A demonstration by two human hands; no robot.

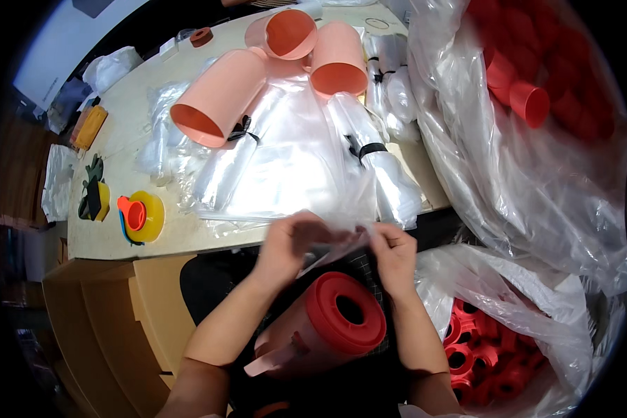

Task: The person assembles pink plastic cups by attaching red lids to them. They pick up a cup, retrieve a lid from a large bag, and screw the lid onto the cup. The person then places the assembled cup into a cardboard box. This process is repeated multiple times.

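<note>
Between my two hands, a clear plastic bag (359,205) is stretched above my lap, slightly blurred. My left hand (290,244) closes on one side of its edge, and my right hand (395,252) pinches the other side. Below them a pink pitcher (292,339) leans in my lap, its handle toward the lower left. A red lid (327,299) with a dark round opening covers its top. Just past my hands, a stack of flat clear bags (285,177) lies on the table.
Three pink pitchers, one a tilted pitcher (219,94), lie at the table's far side. Rolled bag bundles (386,174) flank the stack. A yellow tape roll (155,216) sits left. Sacks of red parts (529,104) and red lids (477,359) stand right; a cardboard box (104,327) stands lower left.
</note>
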